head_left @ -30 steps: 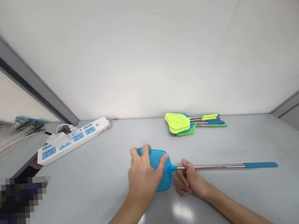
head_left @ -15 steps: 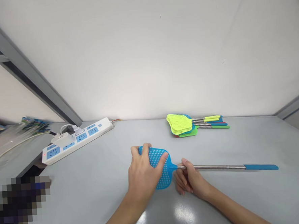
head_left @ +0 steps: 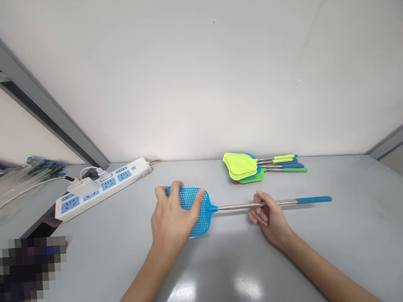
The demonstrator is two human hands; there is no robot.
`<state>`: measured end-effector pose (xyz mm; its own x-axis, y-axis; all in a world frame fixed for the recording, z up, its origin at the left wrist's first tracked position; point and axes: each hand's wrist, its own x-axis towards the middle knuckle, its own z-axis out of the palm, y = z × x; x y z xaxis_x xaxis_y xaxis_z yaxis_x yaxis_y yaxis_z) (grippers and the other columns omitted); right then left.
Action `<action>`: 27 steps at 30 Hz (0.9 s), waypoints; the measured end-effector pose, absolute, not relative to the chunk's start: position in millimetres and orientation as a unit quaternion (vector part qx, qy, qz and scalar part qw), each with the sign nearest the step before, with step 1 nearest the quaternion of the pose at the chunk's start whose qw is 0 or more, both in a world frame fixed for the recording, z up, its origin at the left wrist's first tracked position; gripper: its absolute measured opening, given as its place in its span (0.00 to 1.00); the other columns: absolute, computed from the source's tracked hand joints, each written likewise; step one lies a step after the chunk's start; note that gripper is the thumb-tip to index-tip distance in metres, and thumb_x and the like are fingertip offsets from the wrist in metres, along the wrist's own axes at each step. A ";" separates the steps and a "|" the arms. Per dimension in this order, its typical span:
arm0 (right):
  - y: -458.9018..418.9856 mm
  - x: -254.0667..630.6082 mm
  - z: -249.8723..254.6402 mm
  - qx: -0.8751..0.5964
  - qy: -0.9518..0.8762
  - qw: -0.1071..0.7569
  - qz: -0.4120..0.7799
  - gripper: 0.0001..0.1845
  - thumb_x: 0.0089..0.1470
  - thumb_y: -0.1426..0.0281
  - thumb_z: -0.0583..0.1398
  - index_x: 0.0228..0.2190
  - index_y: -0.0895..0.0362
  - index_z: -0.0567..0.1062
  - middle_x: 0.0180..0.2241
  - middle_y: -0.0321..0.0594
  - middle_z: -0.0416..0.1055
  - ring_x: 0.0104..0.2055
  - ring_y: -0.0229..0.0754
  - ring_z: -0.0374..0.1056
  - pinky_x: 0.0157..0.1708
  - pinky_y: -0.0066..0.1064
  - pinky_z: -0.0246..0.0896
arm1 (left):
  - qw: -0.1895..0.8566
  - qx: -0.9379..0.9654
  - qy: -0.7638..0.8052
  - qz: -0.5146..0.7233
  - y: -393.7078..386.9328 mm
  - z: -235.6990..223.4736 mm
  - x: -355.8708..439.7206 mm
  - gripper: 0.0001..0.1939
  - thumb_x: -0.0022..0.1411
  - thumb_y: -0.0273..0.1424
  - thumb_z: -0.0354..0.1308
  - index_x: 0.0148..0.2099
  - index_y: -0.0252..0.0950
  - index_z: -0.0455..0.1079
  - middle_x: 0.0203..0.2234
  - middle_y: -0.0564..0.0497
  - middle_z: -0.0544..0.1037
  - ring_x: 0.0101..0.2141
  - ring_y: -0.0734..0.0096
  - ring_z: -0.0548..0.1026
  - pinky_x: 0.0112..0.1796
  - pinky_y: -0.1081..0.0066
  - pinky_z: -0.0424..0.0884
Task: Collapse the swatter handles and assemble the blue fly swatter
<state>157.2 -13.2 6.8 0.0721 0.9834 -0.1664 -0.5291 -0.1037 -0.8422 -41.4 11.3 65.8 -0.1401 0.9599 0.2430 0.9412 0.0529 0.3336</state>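
A blue fly swatter (head_left: 203, 219) with a perforated head, a metal shaft and a blue grip lies level across the middle, its grip pointing right. My left hand (head_left: 174, 216) is closed over the head, thumb on the near face and fingers curled over the far edge. Around the metal shaft, partway along it, my right hand (head_left: 269, 215) is closed, with thumb and fingers on the rod. Behind it a pile of fly swatters (head_left: 240, 163) in yellow, blue, green and red lies by the wall, grips also to the right.
A white power strip (head_left: 104, 189) with plugs in it stands at the left on the grey table (head_left: 126, 256). Plastic-wrapped items (head_left: 45, 168) lie beyond the grey frame post (head_left: 48, 96). A pixelated dark patch covers the lower left corner.
The blue swatter has moved left and away from me with my left hand. My right hand has slid along the shaft toward the grip, and the swatter looks shorter.
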 end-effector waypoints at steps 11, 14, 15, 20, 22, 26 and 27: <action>-4.7 169.9 3.6 -0.407 -0.263 0.628 0.609 0.20 0.49 0.65 0.51 0.11 0.58 0.61 0.06 0.26 0.42 0.10 0.29 0.39 0.17 0.26 0.50 | 0.007 0.647 0.737 0.196 27.0 58.1 -58.5 0.27 0.52 0.52 0.37 0.46 0.42 0.59 0.37 0.46 0.59 0.34 0.60 0.68 0.30 0.62 0.65; -4.0 170.1 4.1 -0.407 -0.253 0.630 0.611 0.20 0.49 0.65 0.51 0.10 0.57 0.60 0.06 0.26 0.42 0.10 0.29 0.39 0.17 0.27 0.50 | -0.011 0.676 0.702 0.223 28.2 51.8 -57.1 0.28 0.52 0.50 0.40 0.50 0.40 0.57 0.43 0.43 0.58 0.45 0.55 0.62 0.40 0.59 0.62; -3.7 170.4 4.0 -0.408 -0.249 0.631 0.611 0.20 0.49 0.65 0.51 0.10 0.57 0.60 0.06 0.26 0.42 0.10 0.29 0.39 0.17 0.27 0.50 | -0.018 0.691 0.685 0.232 28.5 49.7 -56.5 0.28 0.53 0.49 0.42 0.52 0.39 0.55 0.46 0.42 0.57 0.48 0.54 0.58 0.43 0.58 0.60; -2.3 171.2 2.2 -0.409 -0.232 0.635 0.613 0.19 0.48 0.65 0.51 0.10 0.57 0.60 0.06 0.26 0.43 0.10 0.29 0.40 0.17 0.27 0.51 | -0.043 0.752 0.614 0.236 27.6 41.8 -51.3 0.25 0.55 0.43 0.45 0.53 0.38 0.55 0.55 0.42 0.47 0.56 0.55 0.43 0.50 0.54 0.48; -2.3 170.8 1.6 -0.410 -0.228 0.635 0.613 0.20 0.48 0.65 0.51 0.10 0.57 0.60 0.05 0.26 0.43 0.10 0.29 0.40 0.17 0.27 0.51 | -0.043 0.768 0.595 0.232 25.7 40.0 -48.1 0.24 0.55 0.42 0.45 0.53 0.38 0.56 0.56 0.43 0.47 0.56 0.55 0.41 0.51 0.52 0.45; -3.3 169.3 1.0 -0.415 -0.233 0.632 0.611 0.21 0.49 0.64 0.51 0.10 0.58 0.62 0.05 0.27 0.44 0.10 0.28 0.41 0.18 0.27 0.52 | 0.011 0.825 0.523 0.214 19.8 37.5 -40.5 0.22 0.56 0.41 0.43 0.52 0.39 0.57 0.56 0.47 0.49 0.56 0.61 0.43 0.52 0.56 0.44; -3.6 169.0 0.9 -0.417 -0.235 0.631 0.611 0.21 0.49 0.64 0.51 0.10 0.58 0.62 0.05 0.27 0.45 0.10 0.28 0.41 0.18 0.27 0.52 | 0.035 0.844 0.495 0.204 18.0 37.1 -38.5 0.21 0.57 0.40 0.42 0.51 0.39 0.57 0.55 0.48 0.51 0.56 0.64 0.46 0.53 0.58 0.45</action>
<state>169.0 -3.6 0.9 0.1446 0.9663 -0.2129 -0.5752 -0.0930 -0.8127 -38.5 18.0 37.1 0.4258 0.8501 0.3098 0.8217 -0.5066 0.2609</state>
